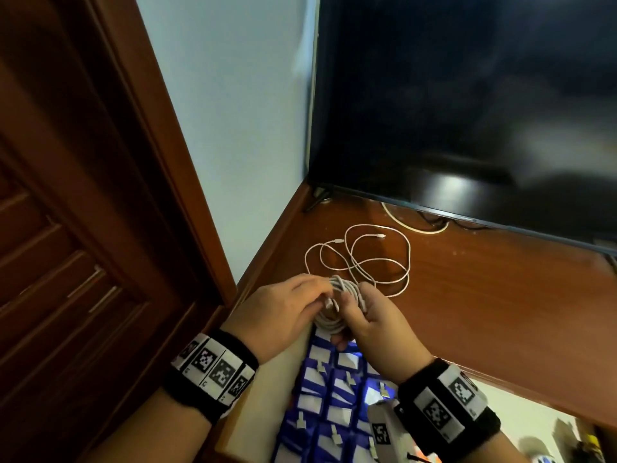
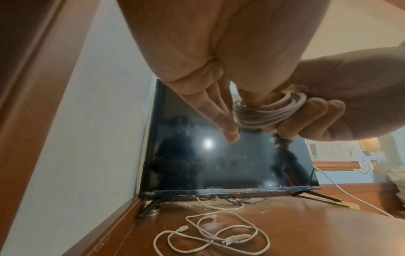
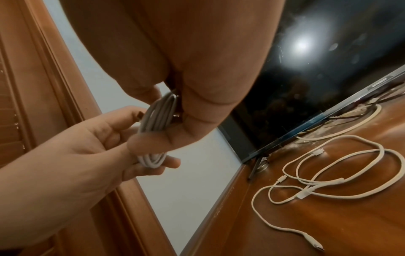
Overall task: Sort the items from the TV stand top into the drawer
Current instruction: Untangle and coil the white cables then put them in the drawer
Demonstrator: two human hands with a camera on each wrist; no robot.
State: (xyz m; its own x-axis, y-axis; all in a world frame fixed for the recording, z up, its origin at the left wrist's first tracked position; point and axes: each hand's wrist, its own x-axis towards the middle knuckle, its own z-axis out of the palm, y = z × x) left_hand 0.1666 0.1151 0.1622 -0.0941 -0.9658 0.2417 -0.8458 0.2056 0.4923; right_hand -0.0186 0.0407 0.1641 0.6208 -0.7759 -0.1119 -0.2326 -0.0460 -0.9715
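Big black TV point(image 1: 467, 105) is switched off, just reflecting a light, propped on skinny legs. Pale blue wall point(image 1: 233, 128) behind it, dark wooden door point(image 1: 83, 195) off to the left.

TV stand top point(image 1: 500, 312): glossy reddish-brown wood, set into the corner against a pale blue wall, with dust and pale debris under the screen. Black flat-screen TV point(image 1: 467, 105) stands on it at the back on thin splayed black legs, one leg close to the wall corner. Loose white charging cable point(image 1: 374, 262) lies directly on the wood in front of the TV in tangled open loops, connector ends exposed; a thicker cream cable point(image 1: 412, 227) curves out from beneath the TV's lower edge.
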